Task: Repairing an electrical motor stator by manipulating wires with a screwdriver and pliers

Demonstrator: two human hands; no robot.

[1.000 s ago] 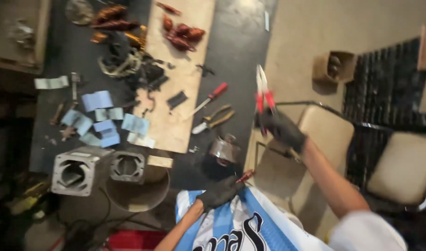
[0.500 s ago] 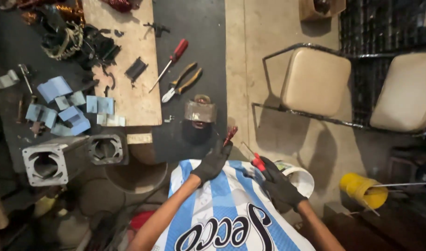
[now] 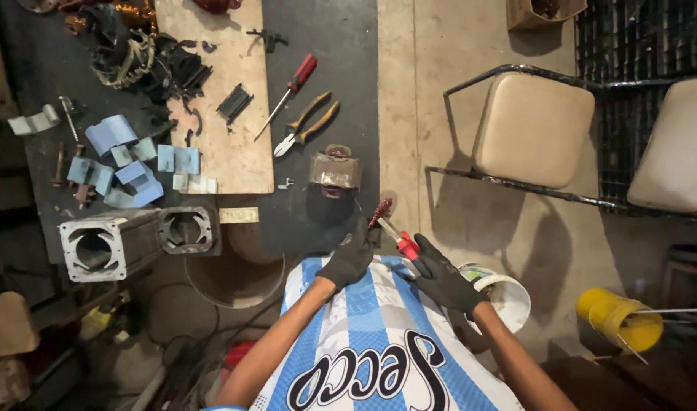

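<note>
Both my hands wear black gloves and meet in front of my blue-and-white striped shirt. My left hand (image 3: 350, 259) pinches a small reddish-brown piece (image 3: 381, 209) that sticks up past its fingers. My right hand (image 3: 440, 278) grips a red-handled cutting tool (image 3: 403, 243), whose tip points up-left at that piece. Just beyond my hands, a squat metal motor core (image 3: 334, 171) sits at the dark bench's near edge.
On the bench lie a wooden board (image 3: 219, 144), a red-handled screwdriver (image 3: 291, 87), yellow-handled pliers (image 3: 309, 123), blue paper pieces (image 3: 127, 164) and two metal motor housings (image 3: 108, 243). Two cushioned chairs (image 3: 535, 129), a white bucket (image 3: 508, 297) and a yellow container (image 3: 618, 316) stand on the floor to the right.
My right hand came down from up at the right with the red-handled tool and now meets my left hand. The view has swung to the right.
</note>
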